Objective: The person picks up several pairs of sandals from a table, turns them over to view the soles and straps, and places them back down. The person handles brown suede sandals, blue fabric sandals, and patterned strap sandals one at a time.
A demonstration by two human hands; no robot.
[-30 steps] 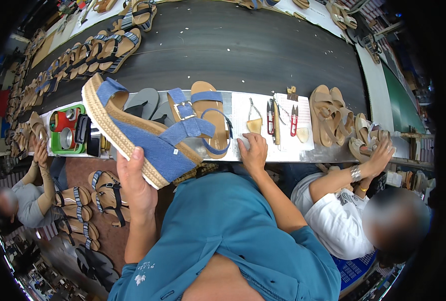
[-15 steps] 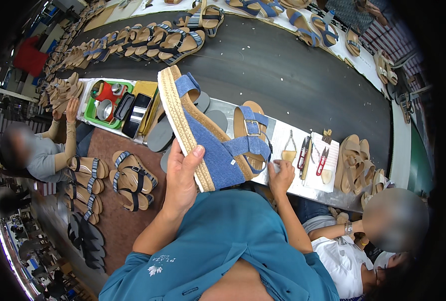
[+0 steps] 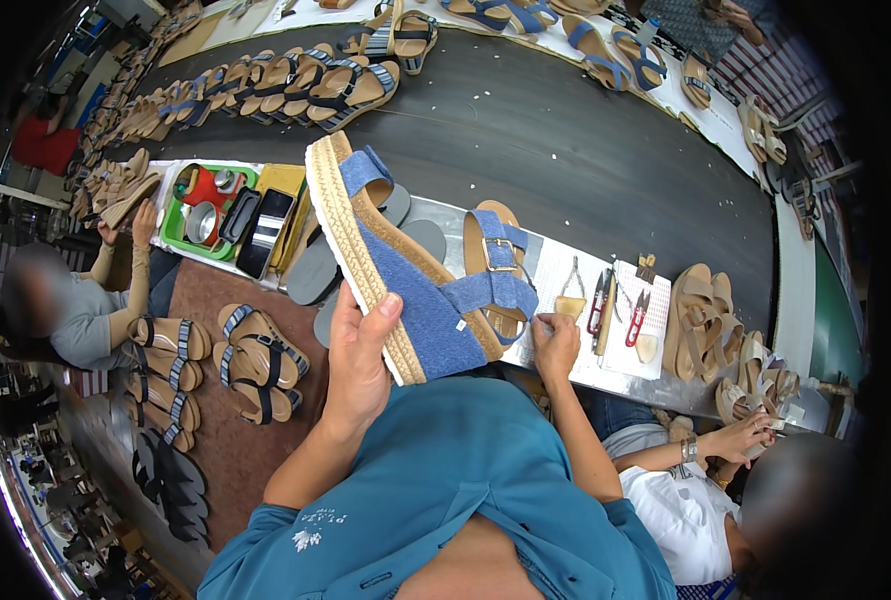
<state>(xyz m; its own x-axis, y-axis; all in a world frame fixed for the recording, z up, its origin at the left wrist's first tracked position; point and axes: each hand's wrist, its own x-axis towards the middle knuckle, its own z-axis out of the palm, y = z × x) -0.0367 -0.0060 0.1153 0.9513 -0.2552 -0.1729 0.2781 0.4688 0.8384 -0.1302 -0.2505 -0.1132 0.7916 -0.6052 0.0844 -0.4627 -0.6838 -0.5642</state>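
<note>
Your left hand [image 3: 363,352] is wrapped around the blue denim wedge sandal [image 3: 410,280], thumb laid on the side of the wedge, the other fingers mostly hidden by the sole. The sandal is raised off the bench in front of you, toe up, its sole turned to your left. Your right hand [image 3: 557,348] sits at the bench edge with its fingers curled, close to the sandal's ankle strap; you can't tell from this view whether they pinch anything.

The wedge should feel stiff and bulky, yet probably light enough for one hand. Its braided rope edging [image 3: 353,255] looks rough and ought to give you good purchase, so grip low on the thick heel end. The denim straps look soft and likely to flop around the buckle [image 3: 501,255]; don't carry it by them. The denim may mark under dirty fingers.

Just beyond your right hand, a tan block [image 3: 569,307], metal nippers [image 3: 576,272] and red-handled thread snips [image 3: 638,318] lie on white paper, with tan strappy sandals [image 3: 700,320] farther right. Left of the wedge lie grey soles [image 3: 313,275], then a smartphone [image 3: 265,235] and a green tray [image 3: 173,228]. Past everything runs the dark conveyor belt [image 3: 565,150].
</note>
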